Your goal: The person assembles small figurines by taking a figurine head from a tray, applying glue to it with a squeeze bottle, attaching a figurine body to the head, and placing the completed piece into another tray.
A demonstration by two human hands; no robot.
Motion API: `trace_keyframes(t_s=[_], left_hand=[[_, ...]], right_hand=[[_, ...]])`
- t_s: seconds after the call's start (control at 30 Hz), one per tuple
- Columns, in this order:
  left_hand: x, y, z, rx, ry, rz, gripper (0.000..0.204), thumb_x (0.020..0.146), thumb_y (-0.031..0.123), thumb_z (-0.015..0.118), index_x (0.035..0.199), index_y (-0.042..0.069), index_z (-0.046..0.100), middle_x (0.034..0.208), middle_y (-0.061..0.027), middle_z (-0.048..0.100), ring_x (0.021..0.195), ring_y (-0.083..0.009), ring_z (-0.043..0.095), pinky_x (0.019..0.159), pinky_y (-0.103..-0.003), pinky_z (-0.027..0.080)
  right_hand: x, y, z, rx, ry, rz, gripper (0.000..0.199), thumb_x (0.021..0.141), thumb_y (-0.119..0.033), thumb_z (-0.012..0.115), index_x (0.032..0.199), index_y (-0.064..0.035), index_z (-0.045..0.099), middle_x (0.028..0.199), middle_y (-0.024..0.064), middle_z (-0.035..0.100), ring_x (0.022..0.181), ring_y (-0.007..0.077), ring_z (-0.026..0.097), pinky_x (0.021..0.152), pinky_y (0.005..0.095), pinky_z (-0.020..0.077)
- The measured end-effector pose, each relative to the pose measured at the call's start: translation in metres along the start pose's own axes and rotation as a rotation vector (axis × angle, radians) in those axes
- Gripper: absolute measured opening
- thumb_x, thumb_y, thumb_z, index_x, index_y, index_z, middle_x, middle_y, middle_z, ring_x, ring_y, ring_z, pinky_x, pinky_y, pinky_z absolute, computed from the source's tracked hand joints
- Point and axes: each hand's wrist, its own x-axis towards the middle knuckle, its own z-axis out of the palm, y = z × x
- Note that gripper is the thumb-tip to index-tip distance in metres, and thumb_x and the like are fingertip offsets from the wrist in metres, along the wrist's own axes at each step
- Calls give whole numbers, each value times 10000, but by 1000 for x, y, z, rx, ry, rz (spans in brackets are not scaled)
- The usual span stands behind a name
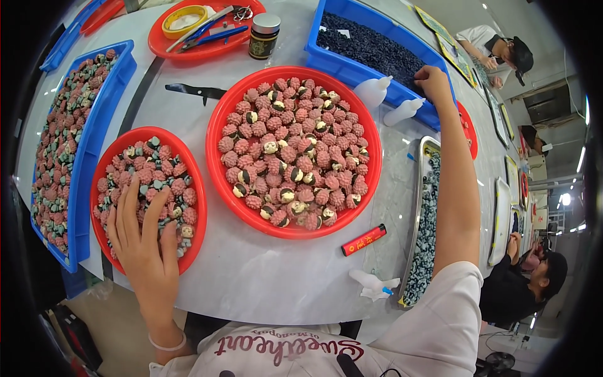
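My left hand lies with spread fingers on small pink, knobbly-topped pieces and grey-green bits in a red tray. Nothing shows gripped in it. Far right, my right hand reaches over the wall of a blue bin full of small black pieces. Its fingers are curled together at the pile's edge; their tips are hidden, so what they hold cannot be made out. Between my hands stands a larger round red tray of pink figurine heads, several showing cream faces and black parts.
White squeeze bottles stand beside the blue bin. A red lighter, another bottle and a metal tray lie nearer. Left is a long blue bin. Beyond are a dark blade, jar and pliers. People sit at right.
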Motion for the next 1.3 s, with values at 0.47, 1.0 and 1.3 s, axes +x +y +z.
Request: trace_keyframes(t_s=[0.47,1.0,1.3], left_hand=[[-8,-2,2,-10,51,20,297,797,154,473,1087,127,533,1263,-93,407,1172,-276,352,990,-416,201],[-13,-17,27,53,167,162,301,874,273,407,1119,157,536,1240,-114,441,1153,-263,386,967,-389,232],[-18,-28,31,20,154,170,333,880,317,378,1144,178,525,1239,-81,448,1176,-248,371,983,-400,218]], right_hand=[[-41,3,-34,171,260,-48,102,685,-72,580,741,12,591,659,67,598,598,118,553,575,229,435],[-357,-82,-64,604,-74,-2,184,688,77,594,869,49,585,841,63,599,784,110,544,724,211,418],[-386,-108,-43,426,75,-88,196,643,50,635,825,-9,594,737,57,607,631,124,553,599,223,436]])
